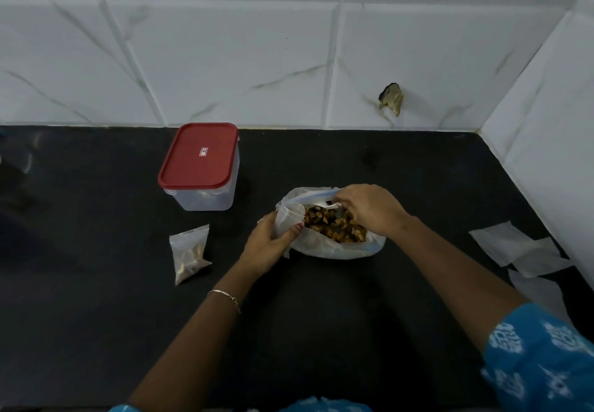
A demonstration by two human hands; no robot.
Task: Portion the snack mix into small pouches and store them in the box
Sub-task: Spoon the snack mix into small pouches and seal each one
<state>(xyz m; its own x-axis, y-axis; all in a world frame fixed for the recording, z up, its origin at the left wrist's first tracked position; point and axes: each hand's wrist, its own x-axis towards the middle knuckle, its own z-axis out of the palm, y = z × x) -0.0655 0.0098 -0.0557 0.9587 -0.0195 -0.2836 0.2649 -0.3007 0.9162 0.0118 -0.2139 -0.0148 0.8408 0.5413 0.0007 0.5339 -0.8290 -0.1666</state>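
2 hands are working over a large zip bag (324, 247) of snack mix (334, 226) lying open on a black countertop (321, 315). The left hand (270, 241) is gripping a small empty pouch (289, 218), holding its mouth open at the bag's left edge. The right hand (369, 209) is reaching into the bag with curled fingers; whether it is holding pieces cannot be told. 1 filled pouch (189, 252) is lying left, near the box (205, 196), which is standing closed under its red lid (199, 156). Flat empty pouches (501, 241) are lying far right.
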